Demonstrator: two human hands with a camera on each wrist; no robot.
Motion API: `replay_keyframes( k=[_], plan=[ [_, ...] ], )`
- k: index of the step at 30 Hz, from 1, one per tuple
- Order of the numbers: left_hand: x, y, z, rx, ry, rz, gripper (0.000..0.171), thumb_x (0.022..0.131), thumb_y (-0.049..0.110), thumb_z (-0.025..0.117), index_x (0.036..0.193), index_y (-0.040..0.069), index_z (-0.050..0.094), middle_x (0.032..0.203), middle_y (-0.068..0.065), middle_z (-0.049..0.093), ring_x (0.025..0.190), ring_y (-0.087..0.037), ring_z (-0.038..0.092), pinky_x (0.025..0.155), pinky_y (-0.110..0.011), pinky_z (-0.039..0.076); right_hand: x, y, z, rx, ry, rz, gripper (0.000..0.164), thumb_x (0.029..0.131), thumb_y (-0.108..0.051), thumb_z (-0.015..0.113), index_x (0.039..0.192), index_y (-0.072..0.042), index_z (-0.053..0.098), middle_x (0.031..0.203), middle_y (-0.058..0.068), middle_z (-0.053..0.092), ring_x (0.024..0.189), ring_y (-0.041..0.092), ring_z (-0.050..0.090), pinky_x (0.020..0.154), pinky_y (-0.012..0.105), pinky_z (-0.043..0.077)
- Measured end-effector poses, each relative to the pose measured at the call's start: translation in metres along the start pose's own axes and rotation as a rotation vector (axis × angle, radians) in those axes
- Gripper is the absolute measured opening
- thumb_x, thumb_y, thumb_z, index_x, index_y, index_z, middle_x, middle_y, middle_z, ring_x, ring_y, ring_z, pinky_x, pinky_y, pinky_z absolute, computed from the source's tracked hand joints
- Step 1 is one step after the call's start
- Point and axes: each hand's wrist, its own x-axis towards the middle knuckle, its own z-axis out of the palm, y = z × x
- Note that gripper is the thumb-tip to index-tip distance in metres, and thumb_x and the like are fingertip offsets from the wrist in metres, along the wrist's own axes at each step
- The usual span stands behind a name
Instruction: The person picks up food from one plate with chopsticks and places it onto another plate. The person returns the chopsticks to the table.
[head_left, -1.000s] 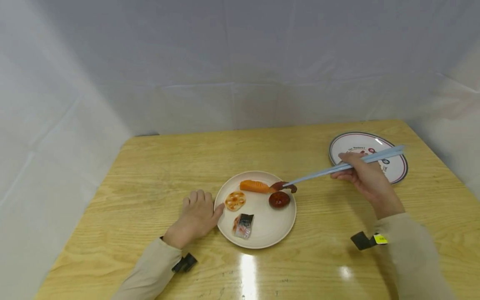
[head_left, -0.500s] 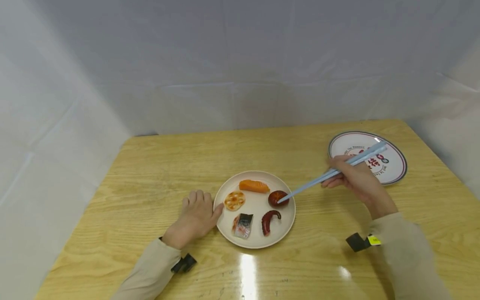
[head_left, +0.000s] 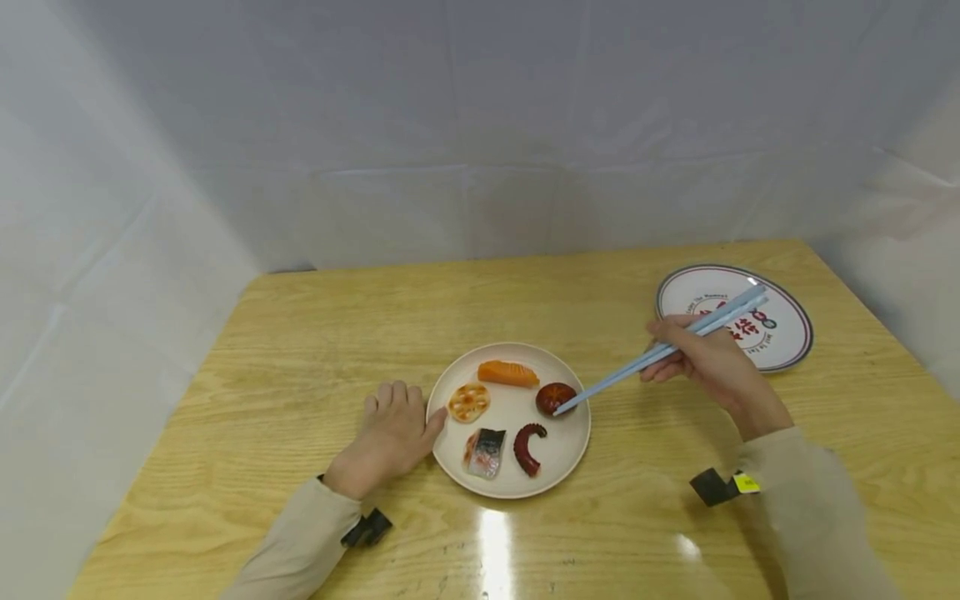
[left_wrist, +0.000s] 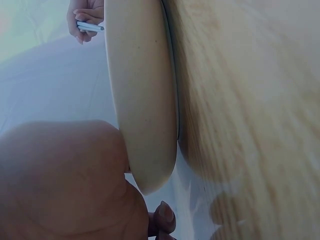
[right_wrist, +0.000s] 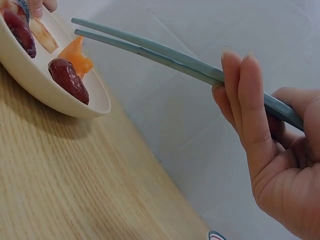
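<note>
My right hand (head_left: 708, 362) grips a pair of pale blue chopsticks (head_left: 630, 367), also seen in the right wrist view. Their tips overlap a brown shiitake-like mushroom (head_left: 550, 396) in the head view; the right wrist view shows them slightly spread, above the food, nothing between them. On the cream plate (head_left: 506, 414) lie a dark red octopus tentacle (head_left: 523, 457), an orange ridged piece (head_left: 507, 373), a lotus root slice (head_left: 468, 403) and a silver-black fish piece (head_left: 486, 452). My left hand (head_left: 393, 429) rests on the table with its thumb at the plate's left rim.
At the back right of the wooden table (head_left: 360, 325) stands a white oval plate (head_left: 783, 342) with a dark rim and red printing, partly behind my right hand and the chopsticks. White sheeting (head_left: 480, 208) hangs behind the table and along both sides.
The tentacle, first between the chopsticks near the plate's upper right rim, was let go and now lies at the plate's lower right. The chopsticks shifted left and down to the mushroom. Left hand unmoved.
</note>
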Motion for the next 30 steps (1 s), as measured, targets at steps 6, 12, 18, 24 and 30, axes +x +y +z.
replay_keyframes(
  k=[6,12,18,24,30],
  plan=[
    [0.000,-0.002,0.001,-0.003,0.000,0.000,0.040,0.101,0.037,0.043,0.092,-0.002,0.043,0.089,-0.015,0.037,0.087,-0.032,0.034,0.076,-0.044,0.027,0.000,0.002,0.000,-0.009,-0.014,-0.006,0.028,0.102,-0.010,0.046,0.086,-0.008,0.069,0.071,0.010,0.070,0.065,0.018,0.070,0.057,0.025,0.054],
    [-0.002,-0.001,0.002,-0.016,-0.004,-0.010,0.039,0.101,0.037,0.043,0.091,-0.001,0.043,0.089,-0.015,0.036,0.087,-0.032,0.034,0.076,-0.044,0.026,0.003,0.004,-0.001,0.021,-0.008,0.006,0.029,0.102,-0.011,0.046,0.080,-0.006,0.065,0.071,0.010,0.070,0.064,0.018,0.070,0.056,0.025,0.054],
    [-0.002,0.000,0.002,-0.001,-0.009,-0.007,0.040,0.101,0.038,0.042,0.092,-0.002,0.043,0.089,-0.015,0.036,0.087,-0.032,0.034,0.076,-0.044,0.027,0.001,0.002,-0.007,0.105,0.009,-0.001,0.030,0.103,-0.010,0.044,0.076,-0.006,0.058,0.070,0.010,0.070,0.064,0.017,0.070,0.057,0.026,0.054],
    [-0.002,0.001,0.001,0.002,-0.016,-0.006,0.041,0.101,0.038,0.042,0.093,-0.002,0.043,0.089,-0.015,0.036,0.087,-0.032,0.034,0.076,-0.044,0.026,-0.003,-0.001,-0.013,0.144,0.019,-0.003,0.034,0.104,-0.011,0.041,0.082,-0.004,0.066,0.071,0.010,0.070,0.065,0.016,0.070,0.058,0.025,0.054],
    [-0.002,0.003,0.002,0.006,-0.010,-0.003,0.040,0.101,0.038,0.043,0.090,-0.001,0.043,0.087,-0.014,0.036,0.085,-0.031,0.034,0.074,-0.043,0.025,-0.006,-0.003,-0.018,0.164,0.033,-0.021,0.038,0.104,-0.014,0.042,0.083,-0.003,0.072,0.072,0.012,0.071,0.065,0.015,0.070,0.058,0.023,0.053]
  ],
)
